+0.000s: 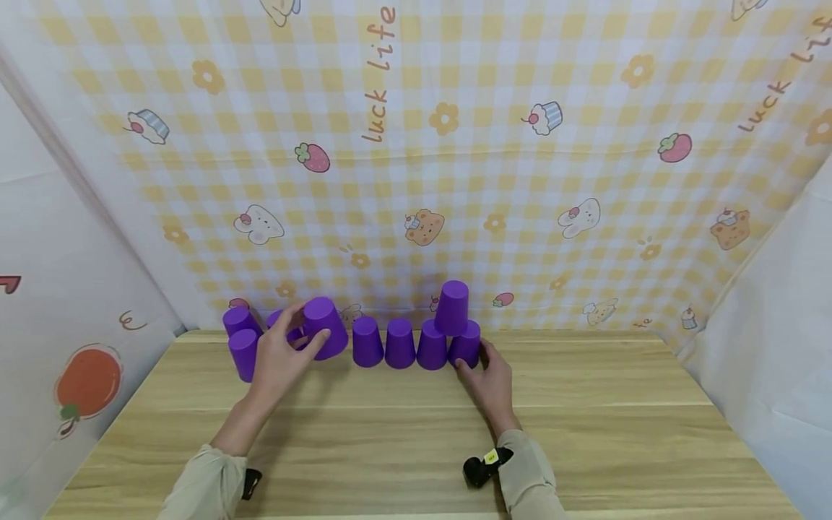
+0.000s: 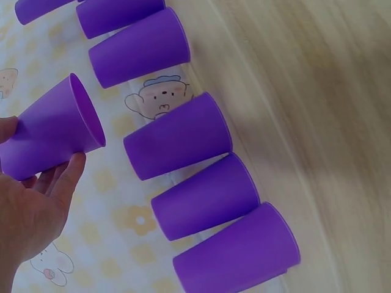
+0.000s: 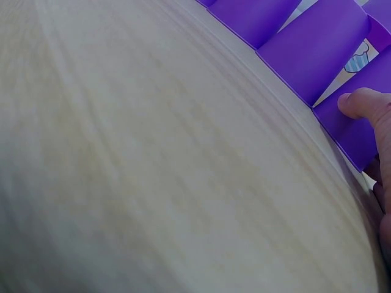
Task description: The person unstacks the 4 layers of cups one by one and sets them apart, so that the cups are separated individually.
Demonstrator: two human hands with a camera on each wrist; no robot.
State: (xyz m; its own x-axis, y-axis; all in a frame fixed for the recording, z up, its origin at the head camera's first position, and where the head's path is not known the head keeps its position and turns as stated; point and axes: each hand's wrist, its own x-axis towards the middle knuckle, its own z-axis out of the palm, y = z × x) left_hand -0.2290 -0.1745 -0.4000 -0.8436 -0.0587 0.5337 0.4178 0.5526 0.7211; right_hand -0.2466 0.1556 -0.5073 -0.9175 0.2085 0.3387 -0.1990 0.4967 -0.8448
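Observation:
My left hand (image 1: pixel 286 354) holds an upside-down purple cup (image 1: pixel 326 328) between thumb and fingers, lifted off the table. The left wrist view also shows this cup (image 2: pixel 55 131), its rim facing down toward the tabletop. Several purple cups stand mouth-down in a row (image 1: pixel 399 344) at the back of the table. Another cup (image 1: pixel 451 307) sits on top of the two rightmost ones. At the row's right end, my right hand (image 1: pixel 490 379) grips the last cup (image 1: pixel 466 341), thumb in front; its other fingers are mostly hidden behind it.
More upturned purple cups (image 1: pixel 243 354) stand at the back left, partly hidden behind my left hand. The wooden table (image 1: pixel 390 448) meets a yellow checked cloth (image 1: pixel 494 180) right behind the cups. White cloth hangs on both sides.

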